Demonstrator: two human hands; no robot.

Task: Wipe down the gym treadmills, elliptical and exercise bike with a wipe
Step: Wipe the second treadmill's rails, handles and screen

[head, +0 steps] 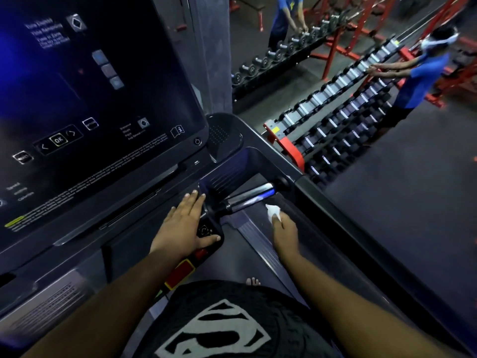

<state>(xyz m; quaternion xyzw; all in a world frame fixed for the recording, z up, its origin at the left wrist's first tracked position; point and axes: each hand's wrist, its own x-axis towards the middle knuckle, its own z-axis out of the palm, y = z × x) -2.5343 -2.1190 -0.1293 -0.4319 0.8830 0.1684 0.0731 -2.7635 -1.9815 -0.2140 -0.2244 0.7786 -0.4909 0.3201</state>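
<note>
Standing on a treadmill (258,244), facing its console screen (98,99) at 10 o'clock. The step in hand looks like wiping the right side of this machine, around the short metal handgrip (247,198) that juts from the console base.

Right hand (285,228): fingers curled, pinching a bunched white wipe (273,212) at its tip. The wipe sits just below the handgrip, at about 1 o'clock from the hand; whether it touches the grip or the dark surface beneath cannot be told.

Left hand (184,223): released, fingers straight, palm flat on the console ledge, thumb lying over the small control pad (206,232). It seems to be bracing, not wiping. A red stop tab (180,272) lies just at 6 o'clock from it.

Next move, as judged: bring the wipe up onto the handgrip and draw it along the bar toward 2 o'clock, then along the side rail (361,228). Screen and ledge would want a pass too (no telling from here if they are done).

Background: two people at dumbbell racks (335,99), 1 to 2 o'clock, well apart from the treadmill
</note>
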